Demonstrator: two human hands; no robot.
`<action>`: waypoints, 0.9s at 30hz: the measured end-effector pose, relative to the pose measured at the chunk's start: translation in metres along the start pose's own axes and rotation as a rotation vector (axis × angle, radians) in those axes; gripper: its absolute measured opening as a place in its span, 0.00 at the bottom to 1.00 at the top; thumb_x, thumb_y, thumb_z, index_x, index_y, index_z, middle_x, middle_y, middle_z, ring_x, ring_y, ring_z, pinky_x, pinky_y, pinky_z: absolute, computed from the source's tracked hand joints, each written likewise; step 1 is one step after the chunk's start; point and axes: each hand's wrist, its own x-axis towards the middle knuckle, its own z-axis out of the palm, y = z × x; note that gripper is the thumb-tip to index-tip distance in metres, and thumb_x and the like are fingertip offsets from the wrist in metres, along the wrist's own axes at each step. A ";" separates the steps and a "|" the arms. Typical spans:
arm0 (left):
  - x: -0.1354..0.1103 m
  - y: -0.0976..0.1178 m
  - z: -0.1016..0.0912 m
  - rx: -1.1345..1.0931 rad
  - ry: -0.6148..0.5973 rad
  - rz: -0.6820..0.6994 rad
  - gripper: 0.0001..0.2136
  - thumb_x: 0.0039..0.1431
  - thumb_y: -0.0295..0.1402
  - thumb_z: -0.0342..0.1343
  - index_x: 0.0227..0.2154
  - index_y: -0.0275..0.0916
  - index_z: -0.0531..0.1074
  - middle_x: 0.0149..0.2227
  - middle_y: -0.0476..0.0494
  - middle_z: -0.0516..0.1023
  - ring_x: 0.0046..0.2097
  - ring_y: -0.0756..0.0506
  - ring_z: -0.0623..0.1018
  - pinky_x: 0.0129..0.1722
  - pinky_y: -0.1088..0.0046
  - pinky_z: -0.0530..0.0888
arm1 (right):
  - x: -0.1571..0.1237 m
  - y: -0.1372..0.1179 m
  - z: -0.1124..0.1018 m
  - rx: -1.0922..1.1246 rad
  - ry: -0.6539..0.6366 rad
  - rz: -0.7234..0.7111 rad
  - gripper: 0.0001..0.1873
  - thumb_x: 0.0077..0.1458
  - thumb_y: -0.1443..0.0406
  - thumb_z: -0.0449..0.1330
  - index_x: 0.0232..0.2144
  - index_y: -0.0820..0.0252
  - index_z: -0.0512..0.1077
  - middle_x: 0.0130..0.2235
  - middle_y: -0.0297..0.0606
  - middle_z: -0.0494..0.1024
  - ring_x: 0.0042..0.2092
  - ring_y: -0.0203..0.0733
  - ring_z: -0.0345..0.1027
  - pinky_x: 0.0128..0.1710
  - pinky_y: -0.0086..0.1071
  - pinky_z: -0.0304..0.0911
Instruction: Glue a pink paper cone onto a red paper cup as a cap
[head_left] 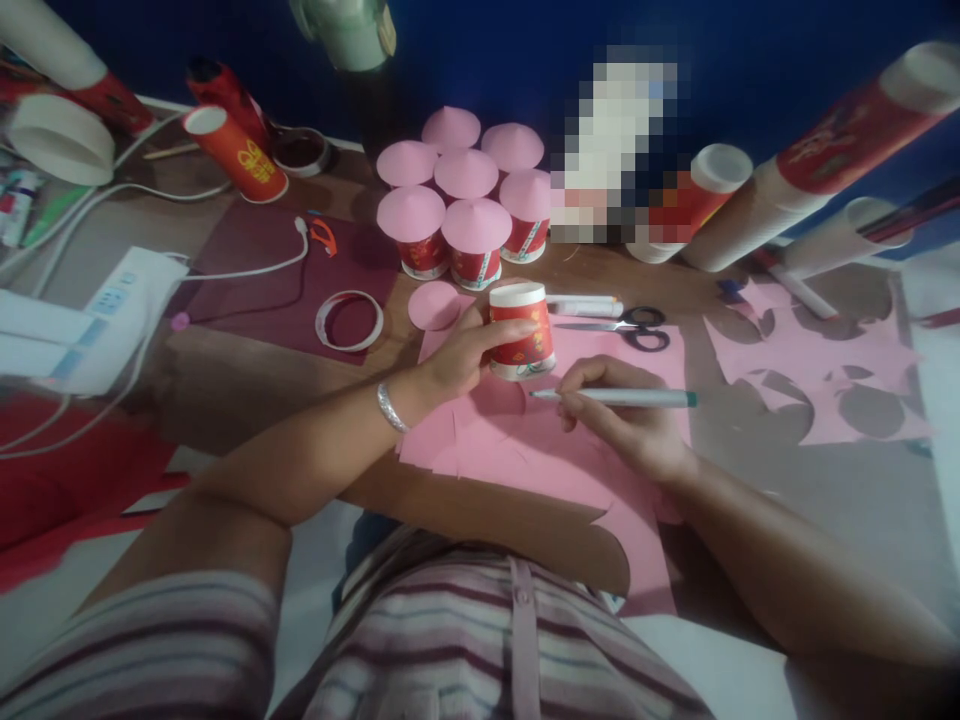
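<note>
My left hand [461,350] is closed around a red paper cup [519,330], held upside down above pink paper sheets [480,440]. Green marks show near the cup's white rim. Between the fingers of my right hand [615,405] is a marker pen [645,398] with a green end, its tip pointing left toward the cup but apart from it. Behind the cup, several red cups [421,255] stand upside down with pink paper cones [477,226] on top. A pink paper disc [433,305] lies beside my left hand.
Black-handled scissors [645,328] and another marker [585,305] lie behind my right hand. Cut-out pink paper [817,360] is at the right. A tape roll [349,321], white cable [247,272] and power strip [112,320] are at the left. Stacked cups [720,190] lean at the back right.
</note>
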 end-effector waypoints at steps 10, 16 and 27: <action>0.003 0.006 0.003 -0.091 0.022 -0.061 0.16 0.55 0.37 0.66 0.45 0.37 0.78 0.43 0.41 0.83 0.44 0.44 0.82 0.45 0.67 0.78 | -0.002 0.003 0.001 -0.010 -0.002 -0.066 0.05 0.65 0.63 0.65 0.37 0.61 0.75 0.29 0.33 0.80 0.27 0.34 0.73 0.27 0.28 0.69; 0.002 0.005 0.002 -0.090 0.012 -0.094 0.17 0.54 0.39 0.66 0.45 0.37 0.77 0.43 0.40 0.83 0.42 0.43 0.82 0.41 0.67 0.78 | -0.002 0.010 0.005 0.050 -0.028 -0.046 0.08 0.65 0.64 0.65 0.44 0.61 0.76 0.32 0.34 0.82 0.28 0.34 0.75 0.28 0.28 0.71; -0.002 0.000 0.001 0.005 0.021 -0.124 0.35 0.48 0.34 0.75 0.59 0.47 0.67 0.42 0.50 0.78 0.39 0.50 0.79 0.39 0.72 0.75 | -0.001 0.014 0.007 0.040 -0.109 -0.116 0.02 0.64 0.69 0.64 0.39 0.60 0.78 0.34 0.36 0.82 0.33 0.34 0.76 0.33 0.27 0.72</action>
